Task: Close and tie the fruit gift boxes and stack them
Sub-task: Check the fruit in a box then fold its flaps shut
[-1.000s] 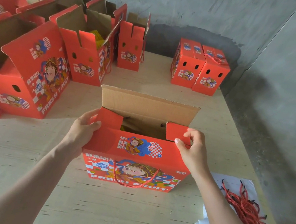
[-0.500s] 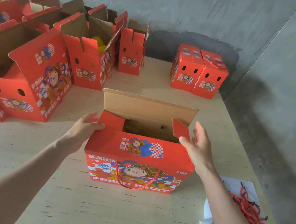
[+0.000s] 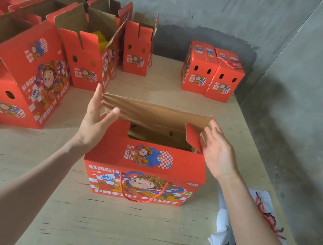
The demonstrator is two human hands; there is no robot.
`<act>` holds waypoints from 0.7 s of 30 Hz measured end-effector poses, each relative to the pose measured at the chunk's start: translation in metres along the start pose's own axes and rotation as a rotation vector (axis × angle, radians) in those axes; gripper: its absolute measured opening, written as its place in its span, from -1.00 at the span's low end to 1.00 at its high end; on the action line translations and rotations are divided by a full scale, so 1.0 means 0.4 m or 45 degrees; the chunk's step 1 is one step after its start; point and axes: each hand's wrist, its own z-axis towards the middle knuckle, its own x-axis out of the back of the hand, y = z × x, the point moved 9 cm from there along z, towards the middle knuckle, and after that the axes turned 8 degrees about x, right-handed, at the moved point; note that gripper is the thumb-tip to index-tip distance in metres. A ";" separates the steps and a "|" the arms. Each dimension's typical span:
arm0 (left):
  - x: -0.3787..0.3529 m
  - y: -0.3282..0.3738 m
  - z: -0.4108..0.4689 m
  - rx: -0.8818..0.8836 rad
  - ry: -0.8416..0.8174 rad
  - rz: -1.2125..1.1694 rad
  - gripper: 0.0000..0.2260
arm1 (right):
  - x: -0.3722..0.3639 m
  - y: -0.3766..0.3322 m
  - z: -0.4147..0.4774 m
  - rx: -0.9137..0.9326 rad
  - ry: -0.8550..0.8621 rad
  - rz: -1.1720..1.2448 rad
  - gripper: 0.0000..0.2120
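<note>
At both ends of the open gift box point(image 3: 144, 171), left hand point(image 3: 94, 124) and right hand point(image 3: 218, 152) touch its rear flap point(image 3: 157, 114), fingers straight, spread.

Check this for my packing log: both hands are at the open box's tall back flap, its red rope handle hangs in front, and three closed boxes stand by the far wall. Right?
Not three: the head view shows two closed boxes by the far wall. The rest holds: left hand and right hand at the open box's back flap, red rope handle hanging in front.
</note>
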 end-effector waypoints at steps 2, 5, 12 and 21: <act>0.007 -0.007 -0.001 0.025 0.044 -0.024 -0.40 | 0.006 0.005 0.001 0.017 0.007 -0.294 -0.39; 0.012 -0.018 0.001 0.057 0.042 -0.073 -0.49 | -0.004 0.023 0.003 0.034 -0.030 -0.754 -0.11; 0.058 -0.070 -0.003 0.143 0.105 -0.060 -0.86 | 0.004 0.008 -0.023 0.171 -0.083 -0.819 -0.59; 0.021 -0.111 -0.009 0.320 -0.270 0.118 -0.66 | -0.017 0.009 -0.009 0.143 -0.347 -1.082 -0.73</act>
